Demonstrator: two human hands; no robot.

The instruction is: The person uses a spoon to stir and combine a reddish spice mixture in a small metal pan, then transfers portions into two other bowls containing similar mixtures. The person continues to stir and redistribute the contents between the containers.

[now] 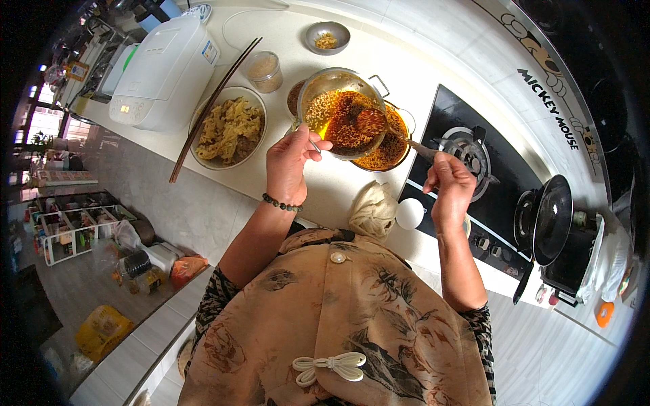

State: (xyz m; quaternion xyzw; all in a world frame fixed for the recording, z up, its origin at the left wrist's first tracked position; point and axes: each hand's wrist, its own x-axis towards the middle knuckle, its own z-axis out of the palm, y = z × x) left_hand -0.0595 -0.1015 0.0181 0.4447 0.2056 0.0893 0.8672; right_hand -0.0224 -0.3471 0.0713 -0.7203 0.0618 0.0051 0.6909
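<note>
My left hand (292, 155), with a beaded bracelet at the wrist, grips a metal handle at the near left side of a metal bowl (332, 76). The bowl is tilted and holds orange oil with dark red chili and seeds. In my right hand (451, 180) is the handle of a spoon (373, 123), whose head lies in the chili oil. Under the bowl's right side stands a handled pot (391, 152) with more of the red seeded oil. Another round container (294, 99) of brown contents is partly hidden behind the bowl.
Left are a bowl of yellowish food (231, 132) with long chopsticks (216, 109) across it, a rice cooker (162, 71) and a plastic jar (264, 71). A small bowl (327, 38) stands behind. Nearer are a folded cloth (375, 210) and a white egg-shaped object (410, 213); right, a gas hob (431, 132) and wok (553, 221).
</note>
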